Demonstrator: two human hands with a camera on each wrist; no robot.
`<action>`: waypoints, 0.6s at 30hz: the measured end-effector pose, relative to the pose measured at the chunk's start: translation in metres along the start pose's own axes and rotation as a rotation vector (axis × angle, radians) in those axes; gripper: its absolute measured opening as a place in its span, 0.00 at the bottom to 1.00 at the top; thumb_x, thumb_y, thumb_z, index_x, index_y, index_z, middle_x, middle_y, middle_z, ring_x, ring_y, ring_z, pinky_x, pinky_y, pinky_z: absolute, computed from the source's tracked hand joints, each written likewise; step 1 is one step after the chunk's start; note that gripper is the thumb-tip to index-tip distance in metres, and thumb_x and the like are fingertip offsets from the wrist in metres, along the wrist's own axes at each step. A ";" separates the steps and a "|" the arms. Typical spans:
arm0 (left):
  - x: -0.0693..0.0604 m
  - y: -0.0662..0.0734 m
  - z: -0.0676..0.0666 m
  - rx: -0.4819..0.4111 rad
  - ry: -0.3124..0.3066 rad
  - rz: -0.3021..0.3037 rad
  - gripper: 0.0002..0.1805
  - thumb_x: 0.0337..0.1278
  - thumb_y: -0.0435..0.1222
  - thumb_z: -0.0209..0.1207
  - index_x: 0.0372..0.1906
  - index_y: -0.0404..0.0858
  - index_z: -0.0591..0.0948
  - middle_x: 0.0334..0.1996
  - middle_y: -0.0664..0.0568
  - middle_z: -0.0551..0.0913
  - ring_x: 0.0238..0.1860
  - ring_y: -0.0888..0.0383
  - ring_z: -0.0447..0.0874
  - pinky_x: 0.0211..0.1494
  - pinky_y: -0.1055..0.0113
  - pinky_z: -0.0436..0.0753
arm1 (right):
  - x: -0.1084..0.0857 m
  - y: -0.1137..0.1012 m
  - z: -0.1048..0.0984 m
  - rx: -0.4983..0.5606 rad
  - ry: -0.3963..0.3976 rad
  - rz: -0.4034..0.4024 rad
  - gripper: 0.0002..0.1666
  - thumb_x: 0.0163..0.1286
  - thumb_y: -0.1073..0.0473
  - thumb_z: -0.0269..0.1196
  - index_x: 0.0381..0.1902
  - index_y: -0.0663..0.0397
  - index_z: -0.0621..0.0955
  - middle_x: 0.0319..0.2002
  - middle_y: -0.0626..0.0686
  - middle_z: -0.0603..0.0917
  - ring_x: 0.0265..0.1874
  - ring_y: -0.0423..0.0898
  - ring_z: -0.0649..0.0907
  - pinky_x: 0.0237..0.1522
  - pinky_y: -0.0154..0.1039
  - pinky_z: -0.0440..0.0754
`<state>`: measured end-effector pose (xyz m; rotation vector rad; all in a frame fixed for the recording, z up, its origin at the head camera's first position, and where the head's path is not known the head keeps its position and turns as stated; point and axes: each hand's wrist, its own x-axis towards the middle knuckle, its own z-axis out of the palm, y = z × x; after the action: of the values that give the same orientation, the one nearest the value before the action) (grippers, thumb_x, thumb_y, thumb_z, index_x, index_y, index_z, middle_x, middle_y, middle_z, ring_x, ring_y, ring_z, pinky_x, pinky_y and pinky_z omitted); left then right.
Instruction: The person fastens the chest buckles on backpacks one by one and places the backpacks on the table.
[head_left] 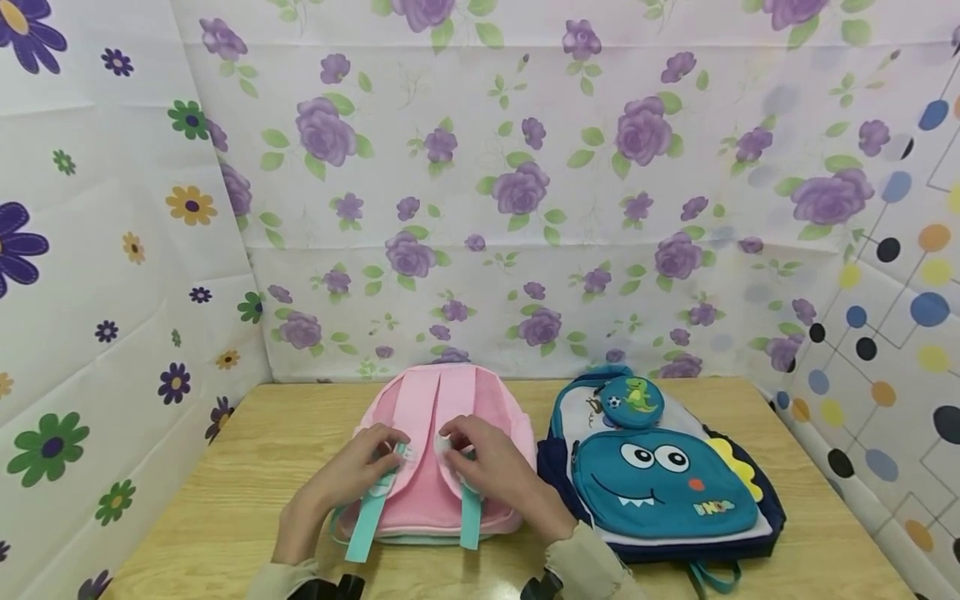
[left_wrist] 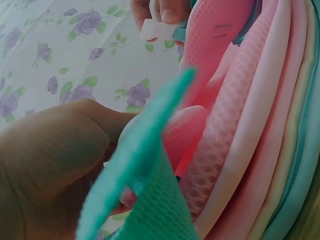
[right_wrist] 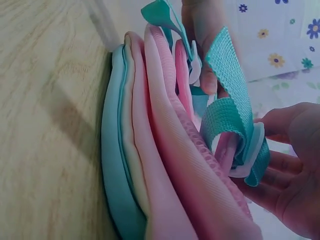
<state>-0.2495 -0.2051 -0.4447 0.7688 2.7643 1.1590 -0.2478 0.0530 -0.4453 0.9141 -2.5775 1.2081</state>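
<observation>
A small pink backpack (head_left: 498, 417) lies on the table with its back panel and two shoulder straps facing up. My left hand (head_left: 347, 468) pinches the white plastic strap adjuster on the left strap, a teal webbing end (head_left: 365, 527) hanging below it. On the other strap, my right hand (head_left: 495, 465) grips the matching white adjuster (right_wrist: 256, 150) between thumb and fingers. Teal webbing (right_wrist: 227, 75) loops through this adjuster in the right wrist view. In the left wrist view a teal strap end (left_wrist: 155, 190) partly hides the left fingers.
A blue and white dinosaur backpack (head_left: 667, 483) lies just right of the pink one, a round teal pouch (head_left: 632, 402) on its top. Both rest on a wooden table (head_left: 247, 467). Flower-printed cloth (head_left: 480, 292) hangs behind the table, with patterned sheets at both sides.
</observation>
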 end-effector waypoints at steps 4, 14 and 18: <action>0.001 0.001 -0.001 0.037 0.002 0.012 0.16 0.70 0.32 0.55 0.59 0.35 0.78 0.47 0.51 0.79 0.45 0.59 0.76 0.50 0.67 0.77 | 0.002 -0.002 -0.002 -0.023 -0.001 -0.010 0.12 0.69 0.60 0.64 0.50 0.48 0.81 0.41 0.48 0.82 0.41 0.45 0.85 0.46 0.38 0.85; 0.003 0.001 0.002 0.054 0.026 -0.011 0.13 0.69 0.31 0.56 0.55 0.36 0.80 0.46 0.52 0.79 0.44 0.60 0.74 0.51 0.67 0.76 | 0.008 -0.005 -0.010 -0.098 -0.055 -0.017 0.12 0.70 0.58 0.64 0.51 0.46 0.83 0.39 0.50 0.81 0.37 0.41 0.83 0.43 0.30 0.82; 0.002 0.002 0.002 0.039 0.015 -0.021 0.13 0.69 0.32 0.56 0.54 0.38 0.79 0.46 0.52 0.79 0.45 0.58 0.75 0.51 0.66 0.76 | 0.010 -0.006 -0.013 -0.117 -0.075 -0.013 0.12 0.70 0.56 0.64 0.51 0.45 0.83 0.38 0.49 0.81 0.35 0.39 0.81 0.40 0.28 0.79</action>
<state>-0.2506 -0.2019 -0.4443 0.7353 2.8083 1.1143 -0.2535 0.0549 -0.4288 0.9673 -2.6636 1.0262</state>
